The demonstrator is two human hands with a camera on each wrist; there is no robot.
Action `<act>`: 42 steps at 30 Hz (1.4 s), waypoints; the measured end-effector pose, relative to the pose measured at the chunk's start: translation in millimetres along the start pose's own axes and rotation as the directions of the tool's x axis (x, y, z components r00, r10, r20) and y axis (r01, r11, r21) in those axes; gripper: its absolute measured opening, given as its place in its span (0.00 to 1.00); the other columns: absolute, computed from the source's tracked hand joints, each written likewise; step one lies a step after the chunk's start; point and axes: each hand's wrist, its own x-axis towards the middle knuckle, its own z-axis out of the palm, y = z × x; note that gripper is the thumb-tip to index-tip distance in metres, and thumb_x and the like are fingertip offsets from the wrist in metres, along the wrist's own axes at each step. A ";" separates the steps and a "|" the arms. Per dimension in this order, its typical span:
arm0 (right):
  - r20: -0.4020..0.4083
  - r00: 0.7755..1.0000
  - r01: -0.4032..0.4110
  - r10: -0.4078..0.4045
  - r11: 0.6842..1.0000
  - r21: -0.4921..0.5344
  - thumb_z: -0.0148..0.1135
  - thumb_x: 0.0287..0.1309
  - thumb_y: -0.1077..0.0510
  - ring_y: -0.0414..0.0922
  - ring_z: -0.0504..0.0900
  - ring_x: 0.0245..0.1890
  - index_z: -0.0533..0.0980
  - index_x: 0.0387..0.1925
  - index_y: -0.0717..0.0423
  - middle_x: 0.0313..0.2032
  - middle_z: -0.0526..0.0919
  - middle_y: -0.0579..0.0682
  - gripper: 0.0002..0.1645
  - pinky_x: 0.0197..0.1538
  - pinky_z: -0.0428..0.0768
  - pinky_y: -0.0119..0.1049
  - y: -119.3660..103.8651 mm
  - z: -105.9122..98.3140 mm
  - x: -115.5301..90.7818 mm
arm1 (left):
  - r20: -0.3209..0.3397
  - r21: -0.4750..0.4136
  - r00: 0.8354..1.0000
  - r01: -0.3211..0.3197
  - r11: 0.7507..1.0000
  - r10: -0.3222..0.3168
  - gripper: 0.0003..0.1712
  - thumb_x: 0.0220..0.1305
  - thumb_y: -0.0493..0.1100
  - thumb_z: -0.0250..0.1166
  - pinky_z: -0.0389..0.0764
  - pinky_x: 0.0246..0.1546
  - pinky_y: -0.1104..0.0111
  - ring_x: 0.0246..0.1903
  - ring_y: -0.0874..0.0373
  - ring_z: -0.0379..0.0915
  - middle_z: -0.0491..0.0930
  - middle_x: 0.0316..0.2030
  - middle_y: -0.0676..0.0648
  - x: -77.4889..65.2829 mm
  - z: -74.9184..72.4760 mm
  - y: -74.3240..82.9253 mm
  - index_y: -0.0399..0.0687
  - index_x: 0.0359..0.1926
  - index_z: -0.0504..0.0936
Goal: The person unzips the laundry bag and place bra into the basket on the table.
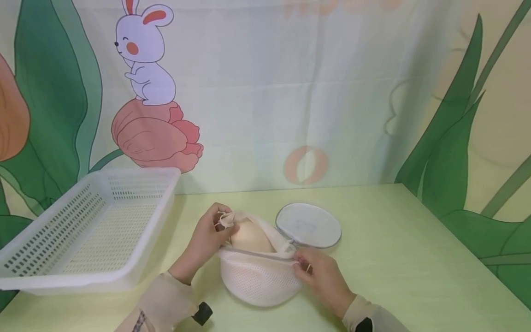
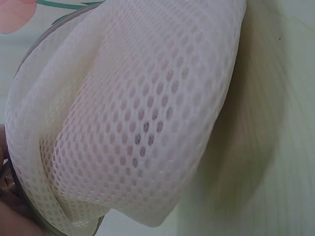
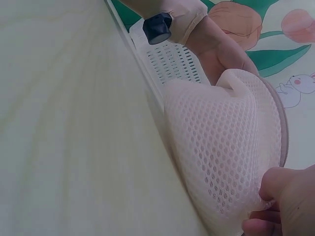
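Note:
A white mesh laundry bag [image 1: 261, 281] with a grey rim stands on the table in front of me, its top open. A beige bra [image 1: 250, 237] with a smooth, rounded cup and thin straps sits in the bag's mouth, partly above the rim. My left hand [image 1: 211, 233] pinches the bra's gathered end at the left of the opening. On the other side, my right hand [image 1: 321, 274] pinches the bag's rim. The right wrist view shows its fingertips [image 3: 273, 187] on the mesh. Behind the bag lies its round pale lid [image 1: 309, 225], folded back flat.
A white slatted plastic basket [image 1: 145, 240] stands at the left of the pale green table [image 1: 398, 258]. Behind the table hangs a printed cloth [image 1: 249, 92] with a rabbit and flowers.

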 end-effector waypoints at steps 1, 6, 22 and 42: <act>-0.004 1.000 -0.002 0.002 1.000 0.001 0.68 0.44 0.67 0.31 0.73 0.25 0.77 0.28 0.49 0.25 0.78 0.39 0.11 0.28 0.73 0.23 0.0 0.0 0.1 | -0.007 -0.004 1.000 -0.008 1.000 0.008 0.17 0.60 0.31 0.64 0.73 0.23 0.78 0.24 0.65 0.66 0.75 0.37 0.42 0.0 -0.5 0.7 0.38 0.48 0.69; -0.031 0.999 0.006 -0.005 1.000 0.010 0.68 0.42 0.69 0.31 0.73 0.24 0.76 0.27 0.50 0.25 0.78 0.40 0.13 0.27 0.74 0.23 0.2 0.4 0.5 | -0.045 -0.040 0.997 -0.067 0.997 0.065 0.16 0.61 0.30 0.63 0.75 0.26 0.78 0.28 0.66 0.69 0.76 0.44 0.37 -1.1 -2.3 6.5 0.37 0.48 0.69; -0.028 0.998 -0.048 0.049 0.999 0.010 0.67 0.42 0.69 0.31 0.74 0.24 0.75 0.25 0.49 0.24 0.80 0.41 0.13 0.27 0.75 0.23 -3.1 -1.3 1.9 | -0.177 -0.181 0.983 -0.074 0.981 0.041 0.17 0.60 0.27 0.62 0.76 0.40 0.78 0.43 0.65 0.71 0.74 0.43 0.54 -2.4 -8.0 16.1 0.39 0.48 0.69; 0.029 0.995 -0.099 0.099 0.995 0.021 0.67 0.44 0.68 0.31 0.74 0.26 0.75 0.26 0.49 0.24 0.79 0.40 0.12 0.29 0.75 0.24 -7.1 -3.3 2.1 | -0.312 -0.431 0.950 -0.113 0.895 -0.030 0.17 0.61 0.27 0.60 0.78 0.34 0.80 0.39 0.69 0.72 0.76 0.39 0.59 -5.4 -3.4 18.9 0.53 0.41 0.71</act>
